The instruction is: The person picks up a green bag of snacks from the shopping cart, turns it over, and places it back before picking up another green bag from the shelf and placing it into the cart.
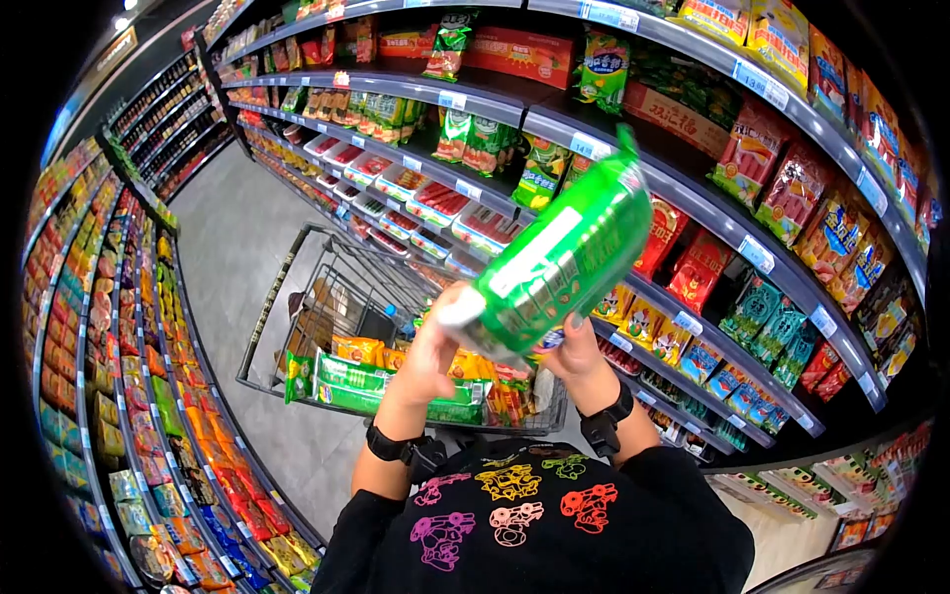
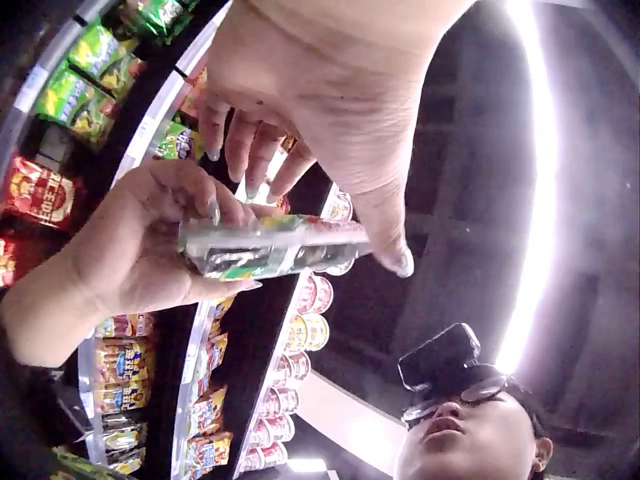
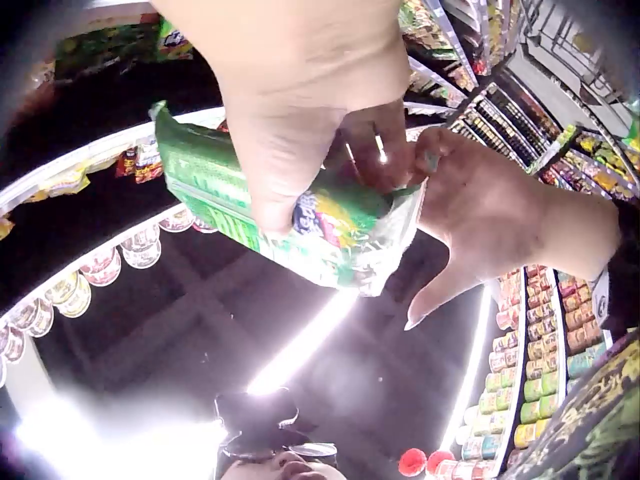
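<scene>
A shiny green plastic food pack (image 1: 566, 259) with white lettering is held up, tilted, over the shopping cart. My right hand (image 1: 577, 354) grips it near its lower end, with the thumb pressed on the printed face (image 3: 335, 220) in the right wrist view. At the pack's lower left end is my left hand (image 1: 427, 351). In the left wrist view, the left hand (image 2: 320, 100) has its fingers extended and its thumb spread beside the pack's edge (image 2: 290, 250). The pack hides part of the left fingers in the head view.
The shopping cart (image 1: 262, 332) stands just ahead, carrying a green pack (image 1: 353, 384), orange packs (image 1: 361, 349) and other goods. Shelves (image 1: 727, 233) of packaged food rise close on the right. More packed shelves (image 1: 148, 416) line the left of the grey aisle floor (image 1: 206, 213).
</scene>
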Demonstrator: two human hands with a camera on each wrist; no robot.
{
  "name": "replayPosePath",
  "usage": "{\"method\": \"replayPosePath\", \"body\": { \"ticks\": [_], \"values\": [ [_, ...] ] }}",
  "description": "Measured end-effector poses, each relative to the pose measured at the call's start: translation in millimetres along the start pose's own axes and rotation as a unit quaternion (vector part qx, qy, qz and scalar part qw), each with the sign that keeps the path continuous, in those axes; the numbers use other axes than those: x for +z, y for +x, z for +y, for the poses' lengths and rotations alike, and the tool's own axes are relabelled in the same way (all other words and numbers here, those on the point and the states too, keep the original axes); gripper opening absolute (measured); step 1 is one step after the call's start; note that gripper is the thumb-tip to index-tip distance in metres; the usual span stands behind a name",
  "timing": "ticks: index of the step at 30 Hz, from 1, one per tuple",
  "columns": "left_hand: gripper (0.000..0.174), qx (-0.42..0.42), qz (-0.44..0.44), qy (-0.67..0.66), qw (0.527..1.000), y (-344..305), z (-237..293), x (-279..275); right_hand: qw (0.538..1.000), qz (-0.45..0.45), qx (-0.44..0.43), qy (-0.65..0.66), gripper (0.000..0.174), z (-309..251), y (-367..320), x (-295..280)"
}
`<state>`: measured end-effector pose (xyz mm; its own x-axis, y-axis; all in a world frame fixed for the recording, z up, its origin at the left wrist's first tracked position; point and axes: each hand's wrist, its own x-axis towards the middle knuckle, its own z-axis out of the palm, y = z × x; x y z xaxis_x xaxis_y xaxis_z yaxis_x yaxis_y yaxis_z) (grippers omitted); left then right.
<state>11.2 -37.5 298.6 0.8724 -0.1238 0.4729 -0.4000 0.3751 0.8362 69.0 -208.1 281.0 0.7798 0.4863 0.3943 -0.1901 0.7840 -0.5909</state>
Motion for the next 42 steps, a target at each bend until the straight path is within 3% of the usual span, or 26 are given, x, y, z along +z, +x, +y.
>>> {"method": "replayPosePath", "body": {
  "ticks": [2,4,7,8,10,11,16,21,25,28,36,38,42],
  "values": [
    [0.109,-0.024,0.001,0.067,0.997,2.9,0.5,5.5,0.998,0.008,-0.028,-0.057,0.07,-0.5,1.2,0.5],
    [0.096,-0.009,0.02,0.182,0.983,4.9,-11.5,2.2,0.993,0.012,-0.044,-0.111,0.068,-0.8,2.1,-1.2],
    [0.082,-0.056,0.08,0.071,0.993,13.6,-7.6,15.8,0.983,0.009,-0.042,-0.176,0.065,7.6,-6.0,-18.0],
    [0.071,0.004,0.107,0.05,0.993,18.1,-3.6,24.0,0.979,0.005,-0.031,-0.204,0.065,7.9,-8.3,-20.1],
    [0.061,0.026,0.121,0.019,0.992,20.3,-7.7,24.5,0.967,-0.002,-0.007,-0.255,0.064,8.2,-12.3,-17.0],
    [0.056,0.045,0.112,0.063,0.991,20.9,-7.4,23.0,0.973,-0.013,-0.042,-0.228,0.062,7.5,-9.1,-11.0],
    [0.038,0.151,0.045,0.26,0.953,31.8,-6.7,10.8,0.975,-0.025,-0.004,-0.222,0.06,9.6,-10.3,-27.0],
    [0.038,0.107,0.083,0.199,0.971,32.6,-10.5,12.4,0.98,0.01,0.055,-0.192,0.059,8.6,-12.0,-31.0],
    [0.041,0.158,0.056,0.237,0.957,35.9,-17.8,5.4,0.975,0.003,0.04,-0.217,0.055,11.6,-10.6,-39.6],
    [0.042,0.15,0.056,0.242,0.957,36.3,-21.4,3.7,0.974,-0.009,0.03,-0.225,0.054,9.1,-10.5,-38.2],
    [0.045,0.076,0.108,0.15,0.98,28.7,-42.0,0.0,0.974,0.04,0.099,-0.197,0.06,10.0,-18.9,-41.4],
    [0.044,0.085,0.095,0.156,0.979,27.2,-45.6,-2.1,0.972,0.029,0.03,-0.23,0.063,11.5,-17.6,-41.2],
    [0.05,-0.021,0.144,-0.057,0.988,10.3,-52.7,-0.7,0.942,0.1,0.052,-0.316,0.069,15.1,-20.0,-40.1]
  ]
}}
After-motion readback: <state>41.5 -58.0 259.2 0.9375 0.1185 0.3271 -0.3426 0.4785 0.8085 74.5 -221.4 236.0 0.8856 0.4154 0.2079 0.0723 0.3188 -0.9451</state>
